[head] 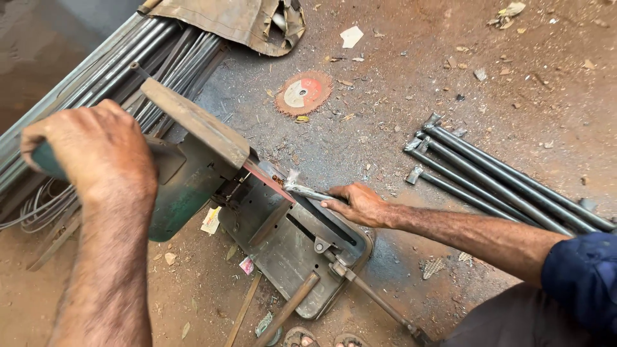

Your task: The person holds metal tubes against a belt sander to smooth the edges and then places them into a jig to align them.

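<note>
The left hand is wrapped tight around the green handle of a chop saw, its blade guard lowered toward the base plate. The right hand pinches a short steel rod lying across the vise, just beside the blade. The rod looks stiff, heavy for its size and likely sharp-ended, best gripped well back from the cut. Finished rods lie on the ground, well apart to the right

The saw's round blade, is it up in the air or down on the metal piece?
Down: the blade meets the metal piece on the saw base.
</note>
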